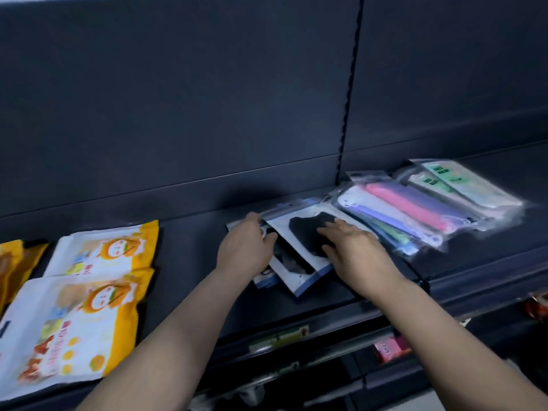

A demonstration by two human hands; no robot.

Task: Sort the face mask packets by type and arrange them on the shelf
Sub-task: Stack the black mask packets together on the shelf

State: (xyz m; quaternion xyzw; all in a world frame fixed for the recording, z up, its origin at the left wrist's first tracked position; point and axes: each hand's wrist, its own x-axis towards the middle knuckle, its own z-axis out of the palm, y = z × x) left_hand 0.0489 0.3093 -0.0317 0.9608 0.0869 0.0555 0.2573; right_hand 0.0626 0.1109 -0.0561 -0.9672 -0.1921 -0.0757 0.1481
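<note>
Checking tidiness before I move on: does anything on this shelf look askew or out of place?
The black mask packets under the left hand and right hand lie fanned and angled to the shelf edge. The coloured mask packets to their right are slanted and fanned too. Nothing looks spilled or torn.

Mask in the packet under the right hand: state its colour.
The mask in the packet is black; head view.

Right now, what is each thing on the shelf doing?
black mask packets: flat, fanned, overlapping.
colourful mask packets: flat, piled.
green mask packets: flat, overlapping that pile.
yellow bags: flat, overlapping.
left grip: holds black packets' left edge.
right grip: fingers flat on top packet.
</note>
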